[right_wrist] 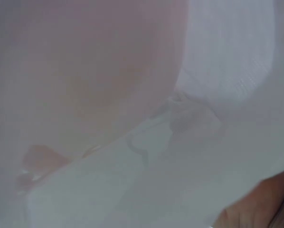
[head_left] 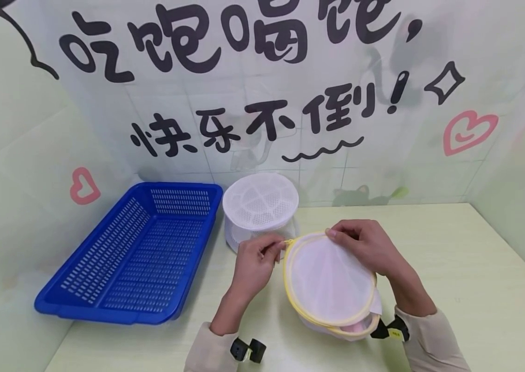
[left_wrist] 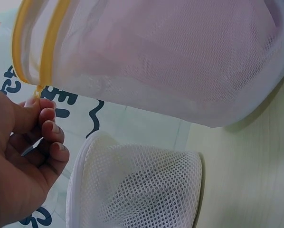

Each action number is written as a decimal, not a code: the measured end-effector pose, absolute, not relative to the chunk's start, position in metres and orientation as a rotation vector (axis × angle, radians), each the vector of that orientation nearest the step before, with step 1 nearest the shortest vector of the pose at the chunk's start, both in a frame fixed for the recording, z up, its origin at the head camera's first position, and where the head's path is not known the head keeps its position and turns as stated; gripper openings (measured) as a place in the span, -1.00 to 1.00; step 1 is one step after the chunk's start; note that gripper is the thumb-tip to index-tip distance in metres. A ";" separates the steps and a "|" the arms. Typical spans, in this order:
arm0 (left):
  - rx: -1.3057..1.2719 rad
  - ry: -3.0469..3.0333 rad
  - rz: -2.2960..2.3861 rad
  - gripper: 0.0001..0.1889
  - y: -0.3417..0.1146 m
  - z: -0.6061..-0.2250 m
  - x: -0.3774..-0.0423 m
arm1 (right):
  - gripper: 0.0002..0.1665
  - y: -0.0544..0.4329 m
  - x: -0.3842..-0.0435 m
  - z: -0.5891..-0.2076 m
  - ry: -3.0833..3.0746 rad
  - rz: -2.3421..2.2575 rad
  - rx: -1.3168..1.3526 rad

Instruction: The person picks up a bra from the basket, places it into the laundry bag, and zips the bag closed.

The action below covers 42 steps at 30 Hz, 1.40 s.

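A round white mesh laundry bag (head_left: 329,281) with yellow trim is held tilted above the table, its lid facing me. Something pink shows through its mesh in the left wrist view. My left hand (head_left: 254,263) pinches a small yellow zipper pull (left_wrist: 39,90) at the bag's trim between thumb and forefinger. On the far right of the rim, my right hand (head_left: 369,245) grips the yellow edge, thumb on top. White fabric fills most of the right wrist view, and part of a hand (right_wrist: 253,206) appears in its lower right corner.
A blue plastic basket (head_left: 206,243) with slotted walls stands at the left. Behind my left hand, a white mesh laundry bag (head_left: 260,201) stands on the pale table (head_left: 452,268). A printed sheet (head_left: 243,82) with black lettering covers the back wall.
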<state>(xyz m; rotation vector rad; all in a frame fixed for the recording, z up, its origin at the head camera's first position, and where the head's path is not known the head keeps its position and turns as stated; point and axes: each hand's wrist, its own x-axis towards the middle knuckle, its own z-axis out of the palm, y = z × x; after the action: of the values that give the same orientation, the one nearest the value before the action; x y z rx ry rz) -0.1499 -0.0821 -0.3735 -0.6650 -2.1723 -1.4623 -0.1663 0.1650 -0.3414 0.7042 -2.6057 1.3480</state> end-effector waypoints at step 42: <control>-0.671 -2.164 -1.472 -0.84 -0.082 -0.374 -0.150 | -0.81 0.170 -0.169 -0.343 -2.591 1.350 0.649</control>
<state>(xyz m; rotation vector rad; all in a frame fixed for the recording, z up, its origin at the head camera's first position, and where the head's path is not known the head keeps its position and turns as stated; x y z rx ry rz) -0.1500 -0.0816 -0.3742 -0.6705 -2.1645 -1.4716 -0.1687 0.1696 -0.3426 0.6494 -2.5908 1.3500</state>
